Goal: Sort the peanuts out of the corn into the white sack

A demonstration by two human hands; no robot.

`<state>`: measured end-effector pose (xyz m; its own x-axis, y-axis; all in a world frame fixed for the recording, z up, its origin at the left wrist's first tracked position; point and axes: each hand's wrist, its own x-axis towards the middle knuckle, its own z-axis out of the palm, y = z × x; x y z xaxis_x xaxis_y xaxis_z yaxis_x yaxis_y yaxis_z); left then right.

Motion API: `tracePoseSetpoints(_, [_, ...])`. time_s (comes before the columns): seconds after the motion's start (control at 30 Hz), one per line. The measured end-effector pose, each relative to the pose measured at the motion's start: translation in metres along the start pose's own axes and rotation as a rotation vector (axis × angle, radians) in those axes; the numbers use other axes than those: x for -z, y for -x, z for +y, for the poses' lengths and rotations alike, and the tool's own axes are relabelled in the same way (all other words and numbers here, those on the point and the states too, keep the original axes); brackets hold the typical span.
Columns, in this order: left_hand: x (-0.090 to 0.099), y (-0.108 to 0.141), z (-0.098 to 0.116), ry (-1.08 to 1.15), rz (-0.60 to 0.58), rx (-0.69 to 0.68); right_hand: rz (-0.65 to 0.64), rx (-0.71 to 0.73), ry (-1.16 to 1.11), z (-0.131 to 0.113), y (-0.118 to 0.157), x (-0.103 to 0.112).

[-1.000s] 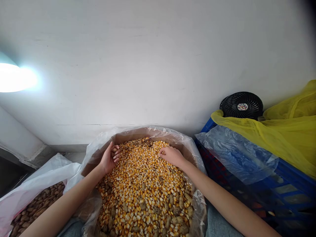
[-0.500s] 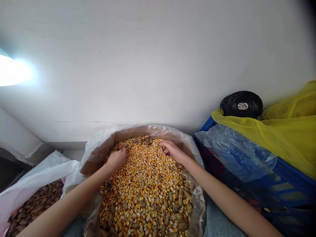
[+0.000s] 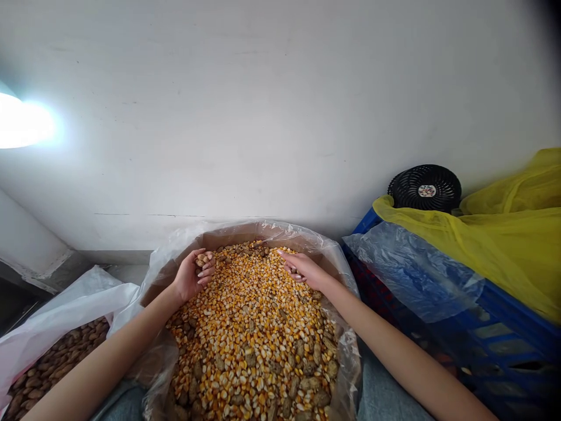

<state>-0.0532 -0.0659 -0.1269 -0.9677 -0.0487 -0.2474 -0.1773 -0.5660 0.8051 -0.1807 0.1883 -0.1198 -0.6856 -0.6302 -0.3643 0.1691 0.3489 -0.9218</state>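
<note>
A plastic-lined box [image 3: 307, 235] holds yellow and white corn kernels [image 3: 245, 298] mixed with unshelled peanuts [image 3: 310, 383]. At the box's back left, my left hand [image 3: 193, 278] is turned palm up, its fingers curled round peanuts that show between thumb and fingertips. My right hand [image 3: 304, 270] is over the corn at the back right, palm down, with the index finger pointing forward and the other fingers curled under. A brownish bit, seemingly a peanut, shows beneath those curled fingers.
Left of the box, a white plastic bag [image 3: 87, 301] holds many brown peanuts [image 3: 61, 356]. At the right stands a blue crate [image 3: 517, 316] with clear plastic and yellow netting [image 3: 504, 245] over it. A black fan [image 3: 425, 188] sits behind, by the wall; a bright lamp [image 3: 21, 123] glows at left.
My left hand has lifted from the corn, moved slightly left and rolled palm up, showing peanuts. My right hand stays near the same spot, its index finger now straighter.
</note>
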Motion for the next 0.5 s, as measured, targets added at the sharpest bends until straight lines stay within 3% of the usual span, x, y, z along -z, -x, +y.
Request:
tracePoseSetpoints(0.07, [-0.002,0.0,-0.001,0.224,-0.055,0.077,0.035,0.081,0.423,0.002,0.005,0.001])
tracePoseSetpoints(0.13, [-0.005,0.001,-0.004,0.208,-0.066,0.133,0.056,0.084,0.826,0.001,0.015,0.004])
tracePoseSetpoints(0.2, [-0.011,0.001,-0.008,0.076,-0.065,0.188,0.08,-0.002,1.1,0.001,0.026,0.005])
tracePoseSetpoints(0.37, [-0.023,0.0,-0.021,-0.405,-0.078,0.24,0.126,-0.135,1.304,0.006,0.042,-0.003])
tracePoseSetpoints(0.5, [-0.026,-0.001,-0.034,-1.056,-0.174,0.055,0.137,-0.128,1.304,0.017,0.035,-0.014])
